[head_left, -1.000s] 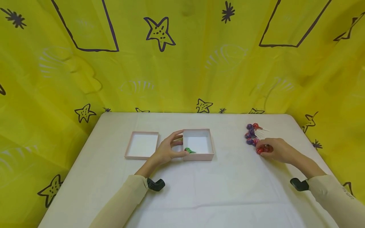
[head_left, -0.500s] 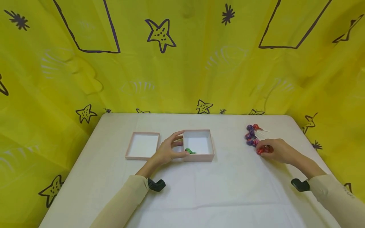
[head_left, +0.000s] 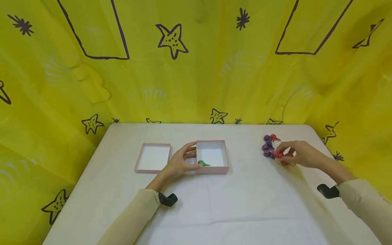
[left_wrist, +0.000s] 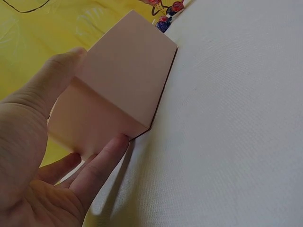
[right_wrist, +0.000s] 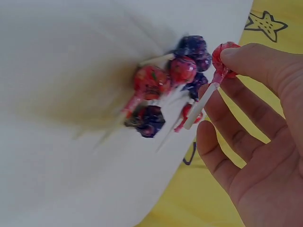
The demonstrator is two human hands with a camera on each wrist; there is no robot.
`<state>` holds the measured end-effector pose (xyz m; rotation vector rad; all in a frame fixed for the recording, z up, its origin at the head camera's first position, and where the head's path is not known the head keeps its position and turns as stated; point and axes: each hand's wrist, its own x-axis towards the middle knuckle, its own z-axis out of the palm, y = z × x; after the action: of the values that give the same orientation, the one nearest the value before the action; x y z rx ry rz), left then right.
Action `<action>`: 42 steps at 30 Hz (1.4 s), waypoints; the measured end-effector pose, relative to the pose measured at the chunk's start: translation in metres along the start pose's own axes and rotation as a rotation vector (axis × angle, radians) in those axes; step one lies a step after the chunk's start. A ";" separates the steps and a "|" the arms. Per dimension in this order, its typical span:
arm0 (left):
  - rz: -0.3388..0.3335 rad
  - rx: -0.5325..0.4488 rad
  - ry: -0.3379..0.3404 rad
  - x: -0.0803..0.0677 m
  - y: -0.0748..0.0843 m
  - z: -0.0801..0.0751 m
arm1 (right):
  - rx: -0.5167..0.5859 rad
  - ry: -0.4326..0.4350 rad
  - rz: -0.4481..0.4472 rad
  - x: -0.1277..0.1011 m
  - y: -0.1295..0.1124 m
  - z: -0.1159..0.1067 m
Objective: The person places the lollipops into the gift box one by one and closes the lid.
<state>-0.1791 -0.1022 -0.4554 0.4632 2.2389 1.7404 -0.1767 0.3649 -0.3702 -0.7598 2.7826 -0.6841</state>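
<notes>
My left hand [head_left: 179,162] holds the left side of a pale pink open box [head_left: 213,170]. In the left wrist view its thumb [left_wrist: 66,64] lies at the rim, with fingertips against the side wall. A green-wrapped lollipop [head_left: 203,163] lies inside, near the front left corner. At the right, my right hand [head_left: 301,155] pinches a red lollipop [right_wrist: 219,74] between thumb and fingers, its white stick hanging free in the right wrist view. Beside and below that hand lies a cluster of purple and red lollipops [head_left: 267,145], some partly hidden by it.
The shallow box lid [head_left: 152,156] lies inside up, left of the box and behind the left hand. A white cloth [head_left: 245,197] covers the table. Yellow patterned curtain [head_left: 196,78] encloses its back and sides.
My right hand has lifted from the near end of the lollipop cluster with a red lollipop and shifted slightly away from me. The left hand and box stay in place.
</notes>
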 end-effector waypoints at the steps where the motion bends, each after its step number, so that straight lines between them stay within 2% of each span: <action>1: -0.001 0.000 0.000 0.000 0.000 0.000 | -0.003 -0.004 0.002 0.001 -0.001 -0.002; 12: -0.009 0.013 0.002 0.000 -0.001 0.000 | -0.092 0.052 -0.065 0.019 -0.016 -0.023; 26: -0.007 0.013 0.006 0.001 -0.003 0.000 | -0.010 0.022 -0.060 0.046 -0.050 -0.044; 42: -0.004 0.017 0.013 -0.001 0.000 0.001 | 0.024 -0.005 -0.115 0.090 -0.089 -0.041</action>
<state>-0.1774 -0.1018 -0.4556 0.4525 2.2637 1.7280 -0.2266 0.2661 -0.2963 -0.9209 2.7383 -0.7327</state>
